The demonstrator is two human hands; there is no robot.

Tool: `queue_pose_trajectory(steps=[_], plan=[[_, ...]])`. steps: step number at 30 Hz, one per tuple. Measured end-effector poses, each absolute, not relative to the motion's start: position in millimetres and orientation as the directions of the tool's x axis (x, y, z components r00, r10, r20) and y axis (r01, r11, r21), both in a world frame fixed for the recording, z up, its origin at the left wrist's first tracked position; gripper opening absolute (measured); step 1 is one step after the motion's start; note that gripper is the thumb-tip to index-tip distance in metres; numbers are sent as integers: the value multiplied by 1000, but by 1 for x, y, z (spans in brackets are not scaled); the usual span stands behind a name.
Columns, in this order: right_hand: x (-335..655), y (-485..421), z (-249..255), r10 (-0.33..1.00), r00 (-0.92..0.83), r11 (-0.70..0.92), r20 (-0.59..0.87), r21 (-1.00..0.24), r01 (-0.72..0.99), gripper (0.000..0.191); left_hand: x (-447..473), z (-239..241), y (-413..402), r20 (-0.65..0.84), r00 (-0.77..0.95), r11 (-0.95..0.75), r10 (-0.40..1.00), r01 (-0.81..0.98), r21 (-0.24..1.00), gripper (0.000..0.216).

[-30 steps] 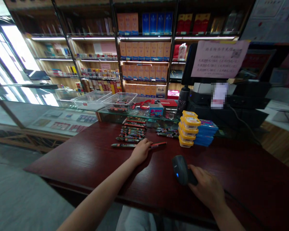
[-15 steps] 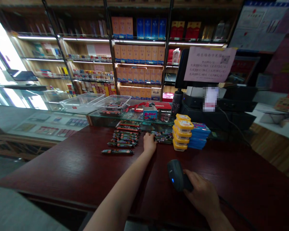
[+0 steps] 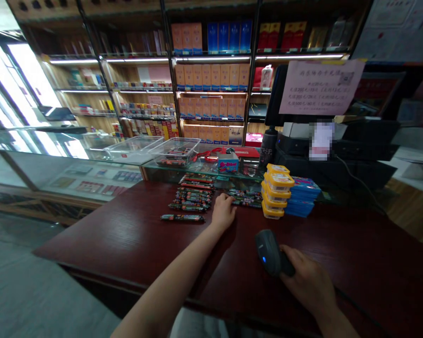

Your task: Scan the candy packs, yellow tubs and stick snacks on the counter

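My right hand (image 3: 308, 281) is wrapped round a black barcode scanner (image 3: 269, 251) with a blue light, held just above the dark red counter (image 3: 127, 234). My left hand (image 3: 223, 212) rests on the counter with its fingers curled at the near end of a small pile of long candy sticks (image 3: 245, 197); whether it grips one is hidden. A bigger pile of the same sticks (image 3: 192, 195) lies to its left, with one single stick (image 3: 182, 218) set apart in front.
Stacked yellow tubs (image 3: 277, 190) and blue packets (image 3: 305, 195) stand right of the sticks. A glass display case (image 3: 102, 173) carries clear trays (image 3: 176, 148). A till and monitor with a pink notice (image 3: 320, 87) stand at the back right, shelves of boxes behind.
My left hand left the stick at the front and moved forward and right to the smaller pile. The scanner hand stayed roughly in place.
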State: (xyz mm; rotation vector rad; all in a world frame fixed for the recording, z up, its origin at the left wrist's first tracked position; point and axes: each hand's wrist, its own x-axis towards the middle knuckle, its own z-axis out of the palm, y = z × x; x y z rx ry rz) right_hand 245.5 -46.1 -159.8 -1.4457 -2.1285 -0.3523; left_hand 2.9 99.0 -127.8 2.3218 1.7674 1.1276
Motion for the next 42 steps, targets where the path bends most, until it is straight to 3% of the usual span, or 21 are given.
queue_pose_trajectory(steps=[5,13,17,23,31,38,42], plan=[[246,-50,-159,788,-262,364,557,-79,928,35,-52,-119,66,543,186,-432,819,823,369,21],[245,-55,-157,794,-263,358,548,-72,931,33,-174,-111,31,418,263,-386,869,890,244,33],[244,-55,-158,804,-259,363,535,-96,927,31,-206,-120,30,343,155,-273,927,903,331,34],[245,-53,-163,809,-246,361,533,-120,925,31,-176,-127,40,347,148,-295,926,858,421,27],[244,-51,-162,833,-242,343,498,-120,932,34,-75,-133,60,387,149,-395,910,591,703,28],[241,-51,-155,860,-239,347,451,-175,921,36,-46,-151,63,432,82,-397,898,573,717,40],[235,-51,-143,890,-186,333,416,-313,889,33,-47,-151,59,408,40,-350,912,596,723,22]])
